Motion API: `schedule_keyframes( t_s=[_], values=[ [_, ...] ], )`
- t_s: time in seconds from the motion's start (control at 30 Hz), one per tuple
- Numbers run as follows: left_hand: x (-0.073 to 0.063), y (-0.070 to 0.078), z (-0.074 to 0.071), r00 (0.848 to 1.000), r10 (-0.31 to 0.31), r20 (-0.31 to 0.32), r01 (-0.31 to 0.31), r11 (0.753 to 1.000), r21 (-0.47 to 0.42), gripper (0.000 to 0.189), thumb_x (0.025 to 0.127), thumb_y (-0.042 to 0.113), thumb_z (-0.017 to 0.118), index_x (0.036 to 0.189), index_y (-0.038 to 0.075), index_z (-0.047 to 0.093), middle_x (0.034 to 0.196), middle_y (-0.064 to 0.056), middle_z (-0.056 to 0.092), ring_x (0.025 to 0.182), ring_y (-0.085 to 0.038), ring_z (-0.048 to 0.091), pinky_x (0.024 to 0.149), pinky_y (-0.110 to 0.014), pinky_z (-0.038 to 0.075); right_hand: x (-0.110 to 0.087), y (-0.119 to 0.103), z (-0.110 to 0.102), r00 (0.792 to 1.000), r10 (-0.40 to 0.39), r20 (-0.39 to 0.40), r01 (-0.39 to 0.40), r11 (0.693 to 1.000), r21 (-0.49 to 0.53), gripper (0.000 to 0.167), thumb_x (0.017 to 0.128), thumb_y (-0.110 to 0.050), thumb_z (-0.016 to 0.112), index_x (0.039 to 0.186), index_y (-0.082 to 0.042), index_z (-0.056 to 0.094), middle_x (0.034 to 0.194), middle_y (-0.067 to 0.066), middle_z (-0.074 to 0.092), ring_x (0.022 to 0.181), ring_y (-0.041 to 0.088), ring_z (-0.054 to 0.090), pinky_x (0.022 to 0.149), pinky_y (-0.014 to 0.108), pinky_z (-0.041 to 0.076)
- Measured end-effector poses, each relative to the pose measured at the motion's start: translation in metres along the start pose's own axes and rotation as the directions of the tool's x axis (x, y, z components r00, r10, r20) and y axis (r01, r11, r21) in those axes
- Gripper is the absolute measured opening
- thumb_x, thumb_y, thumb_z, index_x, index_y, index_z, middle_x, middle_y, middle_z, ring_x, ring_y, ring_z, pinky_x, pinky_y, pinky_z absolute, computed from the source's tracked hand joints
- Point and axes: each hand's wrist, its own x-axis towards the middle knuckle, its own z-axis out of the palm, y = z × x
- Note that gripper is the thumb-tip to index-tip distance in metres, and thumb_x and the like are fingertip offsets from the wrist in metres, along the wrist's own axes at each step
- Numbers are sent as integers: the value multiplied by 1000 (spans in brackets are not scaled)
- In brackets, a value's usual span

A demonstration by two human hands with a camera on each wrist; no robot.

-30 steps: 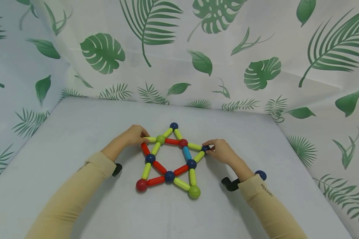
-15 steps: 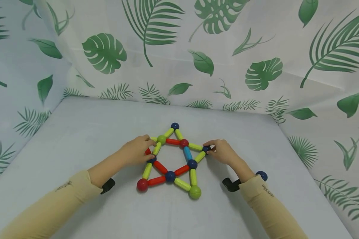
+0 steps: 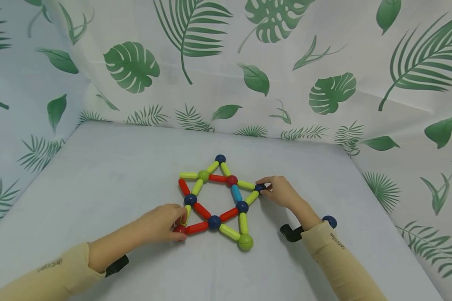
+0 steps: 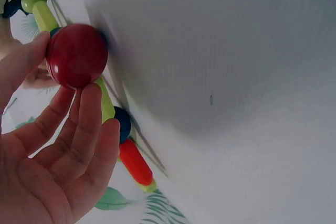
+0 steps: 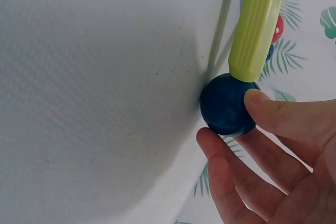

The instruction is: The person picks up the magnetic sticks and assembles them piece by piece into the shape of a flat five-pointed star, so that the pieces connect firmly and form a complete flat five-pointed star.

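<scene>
A flat star of magnetic rods and balls lies on the white surface. My left hand [image 3: 162, 223] holds the red ball [image 4: 77, 56] at the star's near left point, thumb on one side and fingers on the other. At the right point, my right hand [image 3: 280, 191] pinches a dark blue ball [image 5: 227, 104] between thumb and fingers. A yellow-green rod [image 5: 255, 30] joins that ball. At the upper left, a yellow-green rod [image 3: 188, 175] and a red rod [image 3: 183, 187] have bare outer ends close together. A green ball [image 3: 245, 242] forms the near right point.
A dark blue ball [image 3: 220, 159] tops the far point of the star. Beyond the right wrist shows another dark blue ball [image 3: 329, 221]. Black wrist mounts [image 3: 291, 232] hang under the forearms. A leaf-printed cloth [image 3: 211, 83] rises behind the white surface.
My left hand has let go at the upper left rods, come nearer along the star's left side, and taken the red ball. My right hand stays on its dark blue ball.
</scene>
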Motion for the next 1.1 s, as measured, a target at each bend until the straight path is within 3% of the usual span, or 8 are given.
schedule_keyframes(
  t_s=[0.3,0.57,0.8,1.1],
  values=[
    [-5,0,-2,999,-30,-12,30,997,-68,24,72,16,78,78,11,55,70,5,50,64,-11,49,53,-19,44,-4,2,-2,1000,-6,27,5,999,38,28,83,-3,64,111,-2,64,112,18,61,89,27,60,67,32,51],
    [-4,-11,-10,998,-70,-3,69,992,-106,22,71,14,78,80,11,58,75,5,54,68,-11,53,57,-19,46,-21,3,-4,998,-26,53,24,999,48,28,81,-5,67,108,-1,65,108,16,63,86,24,62,68,32,51],
    [3,-28,-20,988,-152,8,151,973,-174,20,71,14,78,83,11,62,79,4,57,73,-12,55,60,-22,48,-43,1,-2,998,-16,66,9,995,102,28,80,-9,69,107,-1,66,105,12,64,83,20,62,68,30,52],
    [20,-54,-35,985,-153,-74,143,982,-127,21,76,10,74,95,6,66,89,-2,64,82,-18,59,67,-28,50,-72,-10,6,994,-36,105,17,983,184,28,77,-15,73,101,-2,67,97,7,66,80,15,63,68,25,52]
  ],
)
